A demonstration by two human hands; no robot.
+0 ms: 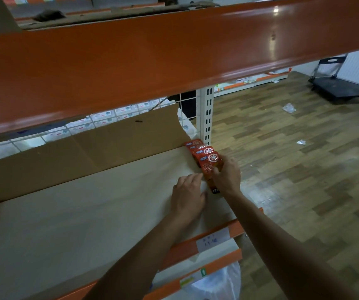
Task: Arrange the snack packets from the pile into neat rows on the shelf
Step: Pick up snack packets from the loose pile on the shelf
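With your right hand [226, 176] pinching the front packet [209, 167] at the shelf's [87, 213] right end, square it against the row using your left hand [188, 197], flat and empty.

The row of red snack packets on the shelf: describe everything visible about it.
The row of red snack packets runs front to back along the far right end of the shelf, beside the white slotted upright. The packets look like glossy foil, red with white round emblems, overlapping like shingles. The right hand pinches the nearest packet; the left hand rests flat on the paper liner, fingertips at its edge. The rearmost packets reach the cardboard backing.
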